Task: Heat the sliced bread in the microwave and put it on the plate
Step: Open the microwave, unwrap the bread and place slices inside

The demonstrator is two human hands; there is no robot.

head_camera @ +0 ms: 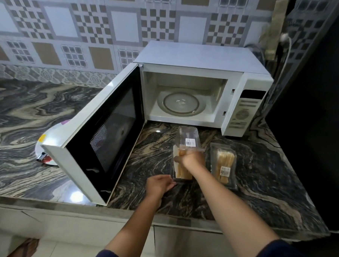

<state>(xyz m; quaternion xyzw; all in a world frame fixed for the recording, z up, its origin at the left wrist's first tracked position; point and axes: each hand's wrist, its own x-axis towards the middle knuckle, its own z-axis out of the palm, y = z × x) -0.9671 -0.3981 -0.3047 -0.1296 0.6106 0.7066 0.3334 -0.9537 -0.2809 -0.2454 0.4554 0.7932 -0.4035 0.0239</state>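
1. The microwave [187, 57] sits on the counter [259, 181] at 12 o'clock. Its door [106, 129] is swung wide toward 8 o'clock, and the turntable [181, 104] shows inside.
2. At 6 o'clock from the microwave lies an open box [175, 178], its lid [187, 139] tipped up toward 12. The bread [182, 172] stands on edge in it.
3. The right hand [192, 158] grasps slices in the box, fingers curled round them.
4. The left hand [158, 183] touches the box's 7 o'clock corner. Whether it grips the rim, I cannot tell.
5. A shut box [224, 165] of slices lies just beside, at 3 o'clock.
6. The plate [51, 138] lies at 9 o'clock, partly hidden behind the door.
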